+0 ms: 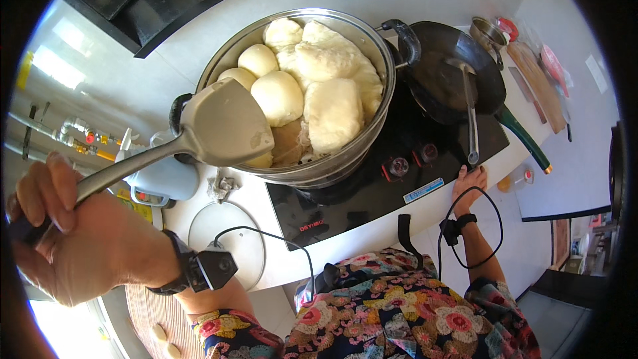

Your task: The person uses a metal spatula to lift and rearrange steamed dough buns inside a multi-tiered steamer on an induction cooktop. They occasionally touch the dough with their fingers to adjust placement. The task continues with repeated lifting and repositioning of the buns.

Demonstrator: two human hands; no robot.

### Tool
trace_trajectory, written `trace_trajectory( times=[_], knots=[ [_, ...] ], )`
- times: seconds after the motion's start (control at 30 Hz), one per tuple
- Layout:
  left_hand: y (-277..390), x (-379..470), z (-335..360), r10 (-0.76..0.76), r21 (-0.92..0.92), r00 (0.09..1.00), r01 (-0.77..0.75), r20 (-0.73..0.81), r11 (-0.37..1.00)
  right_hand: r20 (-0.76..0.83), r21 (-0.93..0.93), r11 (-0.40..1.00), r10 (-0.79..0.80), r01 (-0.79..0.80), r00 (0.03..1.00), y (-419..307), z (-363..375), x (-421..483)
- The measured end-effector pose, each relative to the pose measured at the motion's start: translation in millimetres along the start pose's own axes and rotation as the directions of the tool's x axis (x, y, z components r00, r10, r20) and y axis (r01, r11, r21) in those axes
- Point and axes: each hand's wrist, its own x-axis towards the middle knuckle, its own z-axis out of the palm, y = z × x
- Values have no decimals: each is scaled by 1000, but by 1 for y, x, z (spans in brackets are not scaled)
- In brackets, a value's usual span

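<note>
My left hand [65, 239] grips the dark handle of a metal wok spatula [227, 124]. The spatula's broad blade hangs in front of the near left rim of a large steel steamer pot [381, 129], hiding part of it. Inside the pot are round, pale steamed buns [277, 97] and larger, irregular slabs of steamed dough [334, 114]. At the counter's front edge, my right hand [468, 187] rests beside the black glass gas hob [339, 219] with nothing visible in it. Both wrists wear black straps with small devices and cables.
A dark wok [428, 94] with a green handle stands right of the pot, a metal ladle [471, 114] inside it. A glass lid [227, 239] lies front left near a plastic jug [164, 174]. Farther right are a knife [527, 94] and a wooden board [538, 87].
</note>
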Motion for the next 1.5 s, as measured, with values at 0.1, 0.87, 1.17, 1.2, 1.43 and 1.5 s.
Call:
trace_trajectory(
  times=[0.1,0.87,1.17,1.2,1.43,1.5],
  knots=[
    [18,9,-16,76,-65,997,-75,5,995,13,-7,1000,-2,2,1000,0,0,-1],
    [4,-34,14,81,-254,996,-66,48,965,-1,-27,999,-34,34,999,-8,-12,-1],
    [-17,-49,41,64,-154,990,-45,125,987,9,-19,1000,-20,21,1000,-13,-16,-2],
    [-21,-51,45,64,-137,986,-42,155,990,14,-20,1000,-17,17,1000,-14,-16,-2],
    [-55,-65,67,33,87,983,-50,180,995,27,0,1000,-10,10,1000,-12,-14,-3],
    [-56,-66,65,9,68,976,-25,217,997,15,9,1000,-16,16,1000,-11,-12,-4]
  ],
)
